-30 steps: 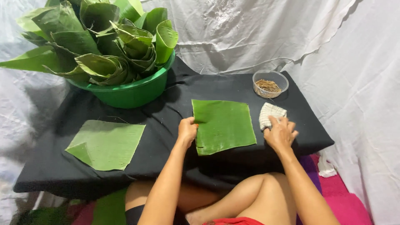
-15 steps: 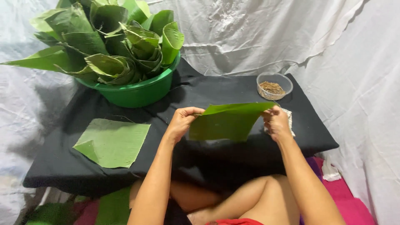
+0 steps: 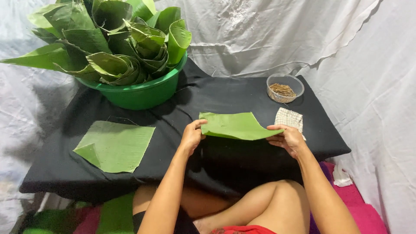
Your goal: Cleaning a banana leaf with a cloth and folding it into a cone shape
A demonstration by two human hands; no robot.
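Green leaf piece (image 3: 236, 125) between left hand (image 3: 191, 136) and right hand (image 3: 288, 138), seemingly pinched.

Leaf piece (image 3: 236, 125): showing plain green. Second leaf piece (image 3: 115, 145): showing lighter green. Basin (image 3: 143, 93): showing bright green, holding dark green rolled leaves (image 3: 108, 39). Bench (image 3: 242, 93): wearing black cloth. Small cloth (image 3: 289, 118): showing white with fine checks. Bowl (image 3: 284, 88): showing clear, holding brown sticks. Backdrop (image 3: 277, 30): hanging white.

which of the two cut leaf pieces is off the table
The leaf piece held between the left hand and right hand; the other piece lies flat on the black cloth.
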